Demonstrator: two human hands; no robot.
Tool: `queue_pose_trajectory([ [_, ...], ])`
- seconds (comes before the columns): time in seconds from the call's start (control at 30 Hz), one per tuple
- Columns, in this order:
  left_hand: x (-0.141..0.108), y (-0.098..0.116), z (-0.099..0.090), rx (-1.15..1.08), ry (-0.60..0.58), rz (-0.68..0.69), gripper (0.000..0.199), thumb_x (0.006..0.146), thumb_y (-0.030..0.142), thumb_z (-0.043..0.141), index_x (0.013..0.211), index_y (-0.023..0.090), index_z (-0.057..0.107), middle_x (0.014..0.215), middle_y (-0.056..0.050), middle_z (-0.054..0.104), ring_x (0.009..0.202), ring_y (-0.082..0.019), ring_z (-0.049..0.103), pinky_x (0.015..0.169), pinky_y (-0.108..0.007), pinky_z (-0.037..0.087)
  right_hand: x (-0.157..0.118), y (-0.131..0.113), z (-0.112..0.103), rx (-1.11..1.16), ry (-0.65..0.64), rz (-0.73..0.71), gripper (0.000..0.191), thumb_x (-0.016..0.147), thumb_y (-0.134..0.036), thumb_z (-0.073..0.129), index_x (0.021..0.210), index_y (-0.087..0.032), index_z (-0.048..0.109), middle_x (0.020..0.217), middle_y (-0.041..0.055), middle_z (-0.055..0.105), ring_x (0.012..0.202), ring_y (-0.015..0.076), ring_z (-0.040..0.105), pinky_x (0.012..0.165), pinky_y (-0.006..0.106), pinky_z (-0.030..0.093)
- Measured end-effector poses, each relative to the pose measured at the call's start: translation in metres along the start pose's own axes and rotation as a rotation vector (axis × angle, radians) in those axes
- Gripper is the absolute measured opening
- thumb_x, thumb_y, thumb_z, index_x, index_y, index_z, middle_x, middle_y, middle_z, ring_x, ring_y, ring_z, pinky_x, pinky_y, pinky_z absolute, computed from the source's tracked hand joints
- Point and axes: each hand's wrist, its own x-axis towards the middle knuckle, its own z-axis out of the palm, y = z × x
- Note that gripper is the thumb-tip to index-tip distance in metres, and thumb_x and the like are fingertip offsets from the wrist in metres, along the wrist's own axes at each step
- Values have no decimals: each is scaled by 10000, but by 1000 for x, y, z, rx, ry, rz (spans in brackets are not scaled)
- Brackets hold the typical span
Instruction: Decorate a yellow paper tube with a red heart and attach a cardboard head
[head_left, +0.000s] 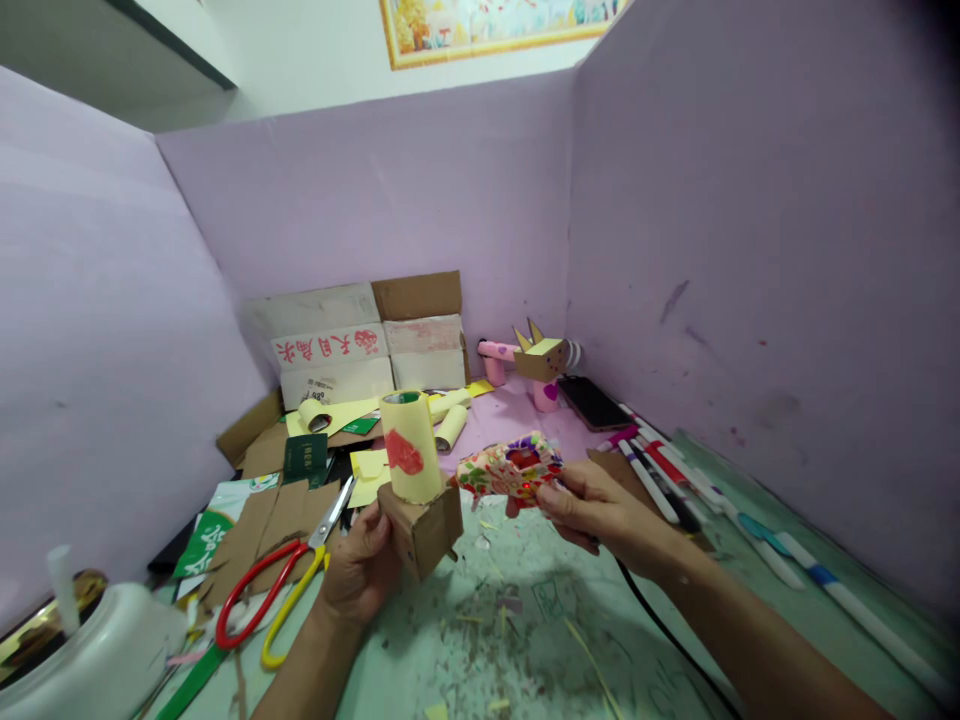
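My left hand (363, 572) grips a small brown cardboard box (424, 530) above the table. A yellow paper-covered tube (411, 440) with a red heart stands upright on the box. My right hand (592, 508) is closed around a hot glue gun (510, 470) with a colourful floral pattern, its black cord hanging below. The gun's tip points left at the corner where tube and box meet; whether it touches cannot be seen. Red-and-yellow-handled scissors (300, 560) lie left of my left hand, blades pointing away.
Cardboard scraps (255, 530) and yellow paper pieces cover the left side. A pink tube figure with a cardboard head (541, 358) stands at the back, near a black phone (595, 402). Several markers (652, 480) lie right. A white container (112, 640) is front left. Lilac walls (375, 200) enclose the table.
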Motion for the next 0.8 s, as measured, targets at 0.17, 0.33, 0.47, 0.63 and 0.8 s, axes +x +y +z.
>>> queue_pose_trajectory([
  [0.17, -2, 3, 7, 6, -16, -19, 443, 574, 357, 854, 986, 229, 751, 1028, -54, 768, 986, -292, 689, 877, -393, 552, -1, 1, 1, -27, -42, -34, 487, 831, -622, 543, 811, -149, 659, 534, -73, 343, 399, 65, 271, 372, 226, 174],
  [0.33, -3, 4, 11, 2, -19, -3, 435, 553, 334, 862, 961, 222, 760, 986, -39, 779, 908, -262, 711, 819, -345, 575, -1, 0, 1, -38, -20, -21, 474, 820, -632, 546, 780, -167, 633, 475, -89, 311, 390, 75, 238, 380, 233, 157],
  [0.47, -3, 4, 10, 3, -26, -3, 405, 569, 338, 854, 950, 236, 763, 966, -34, 781, 900, -256, 713, 806, -329, 577, -1, 0, 2, -50, -14, -22, 464, 815, -631, 551, 760, -176, 625, 494, -83, 312, 414, 84, 241, 402, 237, 177],
  [0.63, -3, 4, 11, 13, -29, -23, 456, 544, 344, 866, 969, 216, 764, 1011, -52, 775, 917, -269, 715, 824, -345, 583, -1, 1, 3, -78, 16, -46, 425, 830, -596, 548, 718, -189, 601, 498, -82, 308, 424, 86, 247, 411, 233, 191],
  [0.8, -4, 5, 12, 0, -24, -38, 456, 542, 348, 869, 964, 209, 766, 1008, -59, 775, 916, -273, 716, 821, -355, 585, 2, 4, 4, -111, 99, -16, 418, 822, -576, 553, 724, -176, 625, 455, -94, 284, 389, 80, 244, 392, 225, 195],
])
